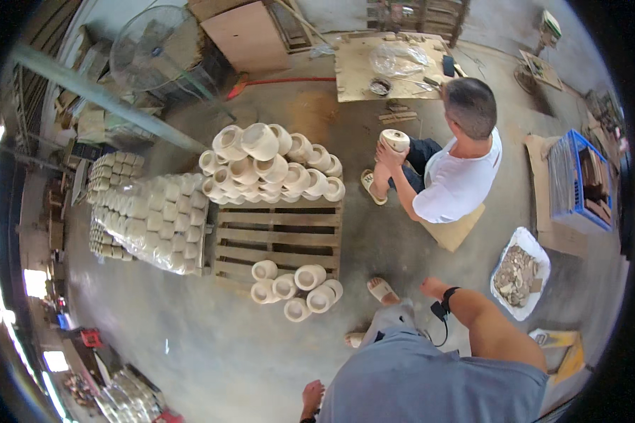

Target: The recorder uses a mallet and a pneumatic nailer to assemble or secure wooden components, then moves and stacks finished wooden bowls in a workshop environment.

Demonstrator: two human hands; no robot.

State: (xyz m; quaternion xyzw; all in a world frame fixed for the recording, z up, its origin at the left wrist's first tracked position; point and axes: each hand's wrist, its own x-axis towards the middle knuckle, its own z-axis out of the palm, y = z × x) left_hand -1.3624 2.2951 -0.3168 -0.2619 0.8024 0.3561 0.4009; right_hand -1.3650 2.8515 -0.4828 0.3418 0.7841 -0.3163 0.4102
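- Left hand (313,393), bottom centre: fingers look bent, nothing seen in it; cannot tell how closed.
- Right hand (434,287), right of centre: foreshortened, grip cannot be told.
- Loose pots (283,286), near centre by pallet's (279,254) lower edge: above left hand, left of right; touching neither. Long axis unclear; left seems nearer.

Pale, thick-walled pots (284,287) cluster by the slatted pallet (279,237).
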